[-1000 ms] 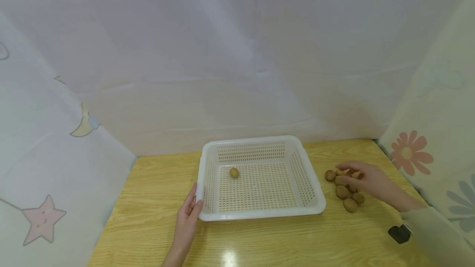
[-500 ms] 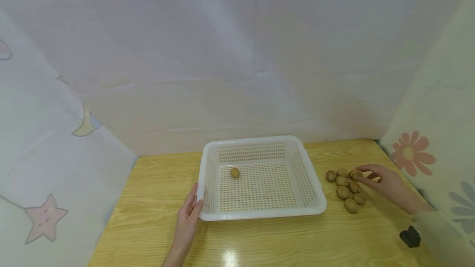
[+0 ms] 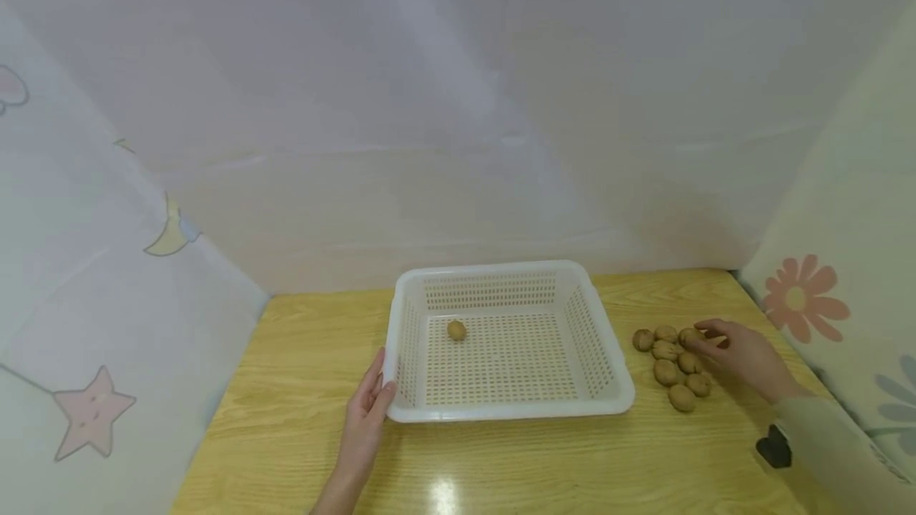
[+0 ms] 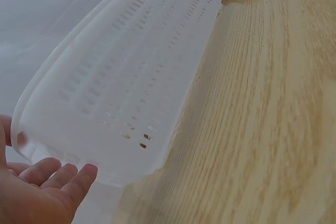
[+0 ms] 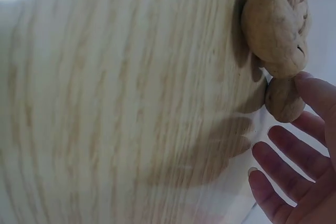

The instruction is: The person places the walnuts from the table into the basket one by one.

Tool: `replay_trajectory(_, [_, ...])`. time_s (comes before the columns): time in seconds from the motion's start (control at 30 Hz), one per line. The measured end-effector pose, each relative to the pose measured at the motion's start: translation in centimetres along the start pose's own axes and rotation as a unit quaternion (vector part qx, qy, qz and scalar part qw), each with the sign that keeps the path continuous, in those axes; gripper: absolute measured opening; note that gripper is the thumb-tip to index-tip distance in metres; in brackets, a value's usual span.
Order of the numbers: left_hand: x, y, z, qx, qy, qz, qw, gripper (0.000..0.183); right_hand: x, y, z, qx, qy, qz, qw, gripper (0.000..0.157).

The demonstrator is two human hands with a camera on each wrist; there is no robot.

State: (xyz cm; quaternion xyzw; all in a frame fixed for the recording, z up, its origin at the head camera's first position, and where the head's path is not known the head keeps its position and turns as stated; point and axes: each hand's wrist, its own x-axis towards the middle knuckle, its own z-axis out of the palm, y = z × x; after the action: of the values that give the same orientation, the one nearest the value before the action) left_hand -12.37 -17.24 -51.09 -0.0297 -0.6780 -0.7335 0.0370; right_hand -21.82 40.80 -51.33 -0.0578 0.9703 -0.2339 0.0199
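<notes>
My left hand [image 3: 362,425] grips the left rim of a white perforated plastic basket [image 3: 511,413], thumb over the edge. In the left wrist view its other fingers [image 4: 79,183] lie against the basket's outer wall. One walnut [image 3: 456,331] lies inside the basket, toward the left. To the right on the table sits a cluster of several walnuts [image 3: 665,373]. At its far right edge my right hand [image 3: 747,360] pinches a walnut [image 5: 285,100] between thumb and index finger. The other fingers of that hand are spread loosely.
The wooden table [image 3: 529,467] carries the basket and the walnuts. A pale cloth wall [image 3: 458,181] rises behind its back edge. Printed cloth also hangs at the left and right sides. A dark heart-shaped patch [image 3: 774,447] shows by the right sleeve.
My right hand has moved from over the middle of the cluster to the walnut at its far right edge, fingers closing on it. The left hand keeps its grip on the basket.
</notes>
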Motion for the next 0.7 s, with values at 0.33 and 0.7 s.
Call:
replay_trajectory(0.33, [-0.04,0.32,0.25,-0.003,0.002,-0.002,1.0000,0.058,-0.13,0.44,0.10,0.003,0.010,-0.002,1.000,0.060])
replay_trajectory(0.7, [-0.04,0.13,0.08,-0.006,-0.001,-0.003,1.0000,0.056,-0.65,-0.29,-0.50,0.009,0.041,-0.035,0.998,0.053])
